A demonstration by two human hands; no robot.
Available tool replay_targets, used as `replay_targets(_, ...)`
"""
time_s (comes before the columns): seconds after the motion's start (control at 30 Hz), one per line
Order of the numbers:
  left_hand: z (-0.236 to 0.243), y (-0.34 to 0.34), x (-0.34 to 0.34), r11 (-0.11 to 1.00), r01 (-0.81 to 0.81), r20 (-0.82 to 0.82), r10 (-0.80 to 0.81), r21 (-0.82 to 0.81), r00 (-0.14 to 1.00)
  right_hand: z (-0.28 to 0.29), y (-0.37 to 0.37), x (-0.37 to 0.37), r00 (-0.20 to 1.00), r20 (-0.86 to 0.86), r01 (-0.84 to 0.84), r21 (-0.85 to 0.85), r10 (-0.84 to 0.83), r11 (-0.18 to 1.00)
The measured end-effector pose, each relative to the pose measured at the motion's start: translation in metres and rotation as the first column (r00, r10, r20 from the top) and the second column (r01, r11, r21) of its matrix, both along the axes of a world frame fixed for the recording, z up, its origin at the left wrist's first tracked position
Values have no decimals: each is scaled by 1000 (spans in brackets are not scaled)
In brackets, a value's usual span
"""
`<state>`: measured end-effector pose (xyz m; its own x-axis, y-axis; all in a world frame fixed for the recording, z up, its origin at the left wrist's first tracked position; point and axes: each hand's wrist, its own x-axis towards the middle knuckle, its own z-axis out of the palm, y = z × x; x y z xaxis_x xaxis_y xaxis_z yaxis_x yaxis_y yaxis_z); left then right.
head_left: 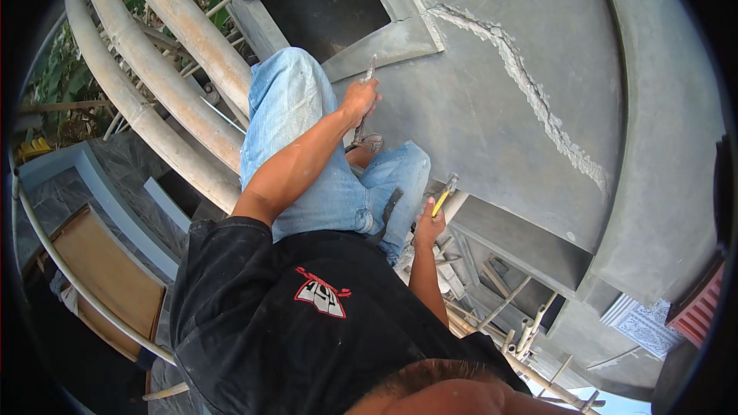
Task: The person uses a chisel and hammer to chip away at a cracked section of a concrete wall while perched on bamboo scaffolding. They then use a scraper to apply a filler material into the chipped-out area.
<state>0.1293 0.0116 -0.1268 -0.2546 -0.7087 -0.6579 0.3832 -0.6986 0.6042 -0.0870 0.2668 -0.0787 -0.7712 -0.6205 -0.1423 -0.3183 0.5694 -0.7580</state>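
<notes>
My left hand is closed around a long, narrow metal chisel, one end sticking out above the fist and the rest below it. The fist is just beyond my raised knee, in front of the grey wall. Lower and to the right, my right hand grips a hammer by its yellow handle, its metal head pointing up and away from me. The hammer is apart from the wall. A rough, chipped-out groove runs down the smooth grey wall, starting by the corner of the opening.
Several thick bamboo poles curve past on my left. A dark window opening with a cement sill lies ahead. Below right are a ledge and thinner bamboo scaffolding. A wooden panel stands far down on the left.
</notes>
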Motion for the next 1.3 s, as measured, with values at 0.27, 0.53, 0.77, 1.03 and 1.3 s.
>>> replay_targets(0.27, -4, -24, -16, 979, 87, 125, -64, -186, 990, -13, 19, -10, 1000, -25, -16, 91, 19, 996)
replay_targets(0.53, 35, -110, -28, 908, 70, 177, 4, -412, 984, -4, 24, -8, 999, -37, -4, 39, 5, 999)
replay_targets(0.77, 35, -128, -45, 938, 27, 144, 24, -346, 989, -15, 35, -13, 999, 19, 43, -49, -42, 998)
replay_targets(1.03, 40, -103, -39, 947, 10, 129, 33, -321, 991, -19, 32, -10, 997, 23, 78, -20, -77, 997)
replay_targets(1.3, 31, -104, -51, 962, 94, 141, -59, -256, 988, -22, 37, -14, 998, -59, 18, -3, -18, 1000)
